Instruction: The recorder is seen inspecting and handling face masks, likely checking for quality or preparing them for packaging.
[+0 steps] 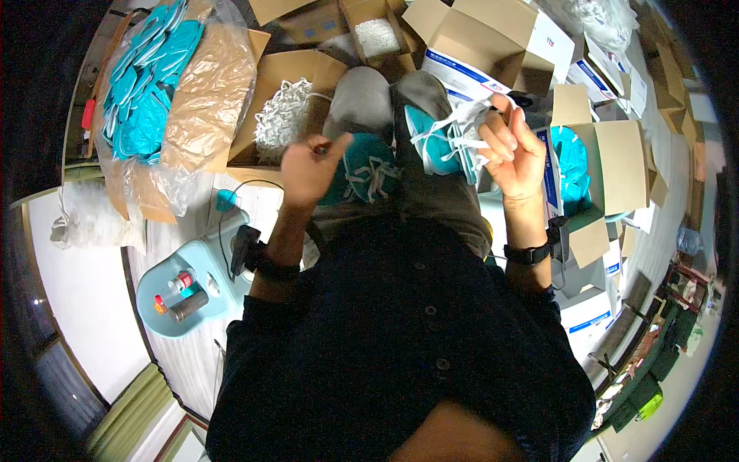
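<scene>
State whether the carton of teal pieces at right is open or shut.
Open: the carton has its flaps spread outward, with teal pieces inside.

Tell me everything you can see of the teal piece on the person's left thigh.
The teal piece looks like fabric, rounded in outline, with thin white straps loosely tangled over its surface. It lies on the person's left trouser leg, straps facing up, close to the left hand; blur hides whether they touch.

Right fingers [500,140] gripping white straps [464,143]; left fingers [337,148] beside teal mask [362,154] on lap [439,202].
</scene>
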`<state>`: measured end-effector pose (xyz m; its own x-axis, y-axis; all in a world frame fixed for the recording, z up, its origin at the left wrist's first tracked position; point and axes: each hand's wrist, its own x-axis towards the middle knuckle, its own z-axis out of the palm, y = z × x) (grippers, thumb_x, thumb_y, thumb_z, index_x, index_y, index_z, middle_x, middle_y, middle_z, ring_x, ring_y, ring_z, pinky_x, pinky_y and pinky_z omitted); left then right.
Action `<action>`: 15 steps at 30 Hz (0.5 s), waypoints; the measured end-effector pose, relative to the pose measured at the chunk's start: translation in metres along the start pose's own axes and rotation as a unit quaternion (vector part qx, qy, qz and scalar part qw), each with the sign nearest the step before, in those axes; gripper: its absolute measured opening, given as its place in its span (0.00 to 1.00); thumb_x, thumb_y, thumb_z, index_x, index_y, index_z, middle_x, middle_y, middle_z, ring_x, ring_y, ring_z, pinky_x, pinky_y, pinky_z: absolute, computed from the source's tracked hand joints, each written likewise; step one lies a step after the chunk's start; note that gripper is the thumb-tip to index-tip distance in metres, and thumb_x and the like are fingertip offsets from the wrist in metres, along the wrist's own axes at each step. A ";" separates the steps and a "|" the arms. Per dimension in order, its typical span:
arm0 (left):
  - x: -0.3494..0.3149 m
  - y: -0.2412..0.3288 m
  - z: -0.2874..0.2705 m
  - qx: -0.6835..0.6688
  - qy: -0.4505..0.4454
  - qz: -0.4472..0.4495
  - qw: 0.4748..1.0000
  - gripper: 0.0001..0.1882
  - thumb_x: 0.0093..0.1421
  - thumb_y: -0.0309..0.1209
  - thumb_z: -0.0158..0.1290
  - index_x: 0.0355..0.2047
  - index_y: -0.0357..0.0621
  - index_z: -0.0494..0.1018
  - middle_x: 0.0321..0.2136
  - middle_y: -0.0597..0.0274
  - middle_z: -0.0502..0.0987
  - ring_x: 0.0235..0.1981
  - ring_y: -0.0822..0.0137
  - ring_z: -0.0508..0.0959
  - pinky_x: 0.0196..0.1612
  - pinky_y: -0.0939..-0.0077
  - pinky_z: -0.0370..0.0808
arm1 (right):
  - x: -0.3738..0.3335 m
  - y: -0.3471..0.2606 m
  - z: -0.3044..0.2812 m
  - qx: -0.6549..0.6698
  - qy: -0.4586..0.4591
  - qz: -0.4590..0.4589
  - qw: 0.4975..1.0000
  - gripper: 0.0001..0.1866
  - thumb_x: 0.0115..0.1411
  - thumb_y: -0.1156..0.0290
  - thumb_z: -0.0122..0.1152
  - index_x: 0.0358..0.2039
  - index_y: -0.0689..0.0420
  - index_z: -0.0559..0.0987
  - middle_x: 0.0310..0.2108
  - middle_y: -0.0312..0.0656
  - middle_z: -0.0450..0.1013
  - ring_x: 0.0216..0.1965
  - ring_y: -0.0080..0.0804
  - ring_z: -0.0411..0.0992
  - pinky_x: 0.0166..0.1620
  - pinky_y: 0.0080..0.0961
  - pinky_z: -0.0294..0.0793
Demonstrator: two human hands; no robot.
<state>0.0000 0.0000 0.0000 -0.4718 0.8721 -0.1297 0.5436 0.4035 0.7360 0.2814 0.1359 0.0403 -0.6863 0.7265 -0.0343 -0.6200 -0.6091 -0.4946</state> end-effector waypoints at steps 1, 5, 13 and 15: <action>-0.003 0.001 0.004 -0.001 -0.018 0.038 0.999 0.14 0.53 0.38 0.61 0.28 0.38 0.78 0.15 0.64 0.74 0.16 0.70 0.68 0.21 0.74 0.66 | 0.000 0.000 0.004 -0.066 0.029 -0.004 0.997 0.20 0.61 0.65 0.56 0.49 0.65 0.72 0.17 0.27 0.61 0.16 0.13 0.53 0.19 0.12 0.50; -0.017 0.027 -0.004 -0.117 -0.014 0.073 0.990 0.06 0.54 0.28 0.60 0.28 0.39 0.78 0.12 0.73 0.64 0.15 0.81 0.58 0.19 0.82 0.58 | 0.000 0.005 0.027 -0.401 0.162 -0.074 0.899 0.11 0.58 0.70 0.59 0.39 0.64 0.79 0.19 0.30 0.70 0.17 0.13 0.59 0.22 0.11 0.57; 0.001 0.068 -0.021 -0.276 -0.034 0.106 0.955 0.05 0.53 0.26 0.61 0.27 0.39 0.76 0.14 0.77 0.63 0.17 0.82 0.58 0.19 0.82 0.54 | 0.005 0.015 0.039 -0.581 -0.028 -0.122 0.804 0.12 0.51 0.75 0.68 0.38 0.60 0.80 0.33 0.34 0.77 0.32 0.19 0.70 0.39 0.19 0.69; 0.003 0.083 -0.010 -0.215 0.009 0.151 0.965 0.06 0.53 0.28 0.60 0.25 0.39 0.74 0.13 0.74 0.63 0.17 0.82 0.58 0.19 0.80 0.55 | 0.007 0.020 0.057 -0.608 0.039 -0.153 0.778 0.07 0.52 0.75 0.67 0.32 0.60 0.80 0.28 0.31 0.76 0.29 0.17 0.68 0.35 0.18 0.68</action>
<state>0.0367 0.0339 0.0677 -0.3503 0.9258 0.1418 0.3221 -0.0231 0.9464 0.2429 0.1106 0.0797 -0.5223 0.8244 0.2179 0.1015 0.3139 -0.9440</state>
